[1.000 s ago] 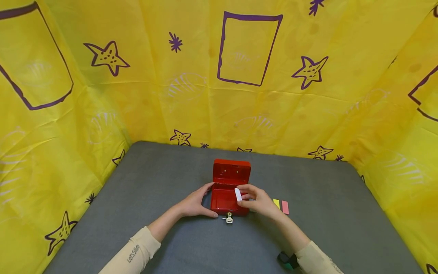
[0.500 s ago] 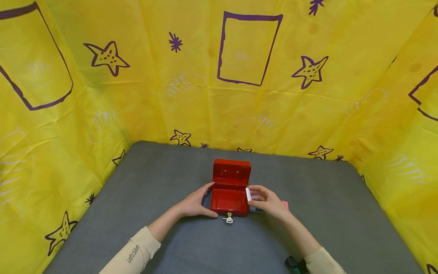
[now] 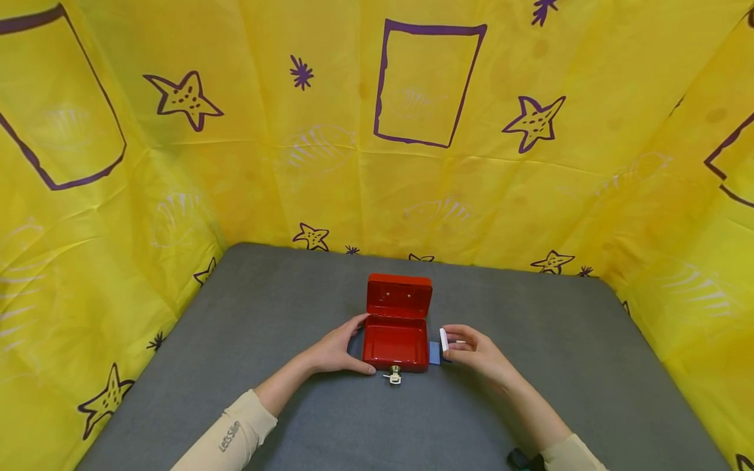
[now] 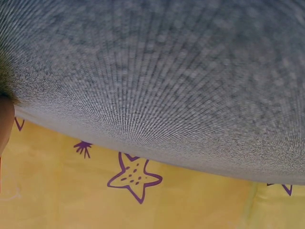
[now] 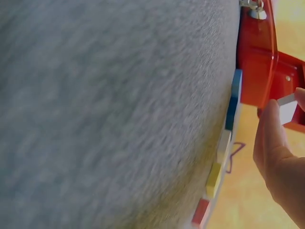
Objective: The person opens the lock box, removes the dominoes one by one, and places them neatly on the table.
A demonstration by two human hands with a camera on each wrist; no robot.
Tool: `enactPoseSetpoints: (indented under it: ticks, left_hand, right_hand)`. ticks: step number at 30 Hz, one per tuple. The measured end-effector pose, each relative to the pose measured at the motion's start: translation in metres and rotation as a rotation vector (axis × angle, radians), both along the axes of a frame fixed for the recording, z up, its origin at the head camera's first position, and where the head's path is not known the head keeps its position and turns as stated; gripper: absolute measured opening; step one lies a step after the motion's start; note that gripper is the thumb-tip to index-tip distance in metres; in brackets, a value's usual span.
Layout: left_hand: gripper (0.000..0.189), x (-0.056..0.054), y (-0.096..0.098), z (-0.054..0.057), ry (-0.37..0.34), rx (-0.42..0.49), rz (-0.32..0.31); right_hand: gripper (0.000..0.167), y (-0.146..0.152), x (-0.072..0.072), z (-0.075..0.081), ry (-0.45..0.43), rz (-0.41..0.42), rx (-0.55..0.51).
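A red metal cash box [image 3: 396,341] stands on the grey table with its lid [image 3: 398,294] raised, and its inside is bare. My left hand [image 3: 334,347] holds the box's left side, fingertips at the back corner and thumb at the front corner. Just right of the box, my right hand [image 3: 478,354] pinches a small white block [image 3: 444,341] between thumb and fingers, raised above the table. A flat light blue block [image 3: 434,353] lies between the box and that hand. In the left wrist view the box is out of sight.
A key [image 3: 394,376] sticks out of the box's front lock. The right wrist view shows a row beyond the box: a dark blue block [image 5: 231,113], a white block [image 5: 223,145], a yellow block [image 5: 213,180] and a pinkish-red block [image 5: 200,211]. Yellow patterned cloth [image 3: 330,163] surrounds the table.
My right hand has moved the white block from over the open box out to the right. The light blue block has come into view, while the yellow and pink ones are now hidden behind the hand.
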State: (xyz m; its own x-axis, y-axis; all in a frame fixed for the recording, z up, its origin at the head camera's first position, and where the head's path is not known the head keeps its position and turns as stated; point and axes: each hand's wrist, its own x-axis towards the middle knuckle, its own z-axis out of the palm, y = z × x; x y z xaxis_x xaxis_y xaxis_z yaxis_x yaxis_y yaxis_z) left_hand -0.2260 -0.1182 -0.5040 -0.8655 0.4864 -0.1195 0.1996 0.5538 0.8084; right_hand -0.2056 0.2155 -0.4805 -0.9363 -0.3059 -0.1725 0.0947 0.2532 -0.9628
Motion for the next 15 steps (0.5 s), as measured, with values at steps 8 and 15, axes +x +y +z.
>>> enactPoseSetpoints:
  ticks: [8,15]
  left_hand:
    - [0.104,0.000,0.001,-0.002,-0.013,-0.003,0.014]
    - [0.104,-0.001,0.001,-0.002,-0.007,-0.005,0.015]
  right_hand:
    - [0.054,0.011,0.003,-0.002,-0.019,-0.049,-0.017]
    - [0.055,0.017,0.007,-0.004,-0.022,-0.068,-0.019]
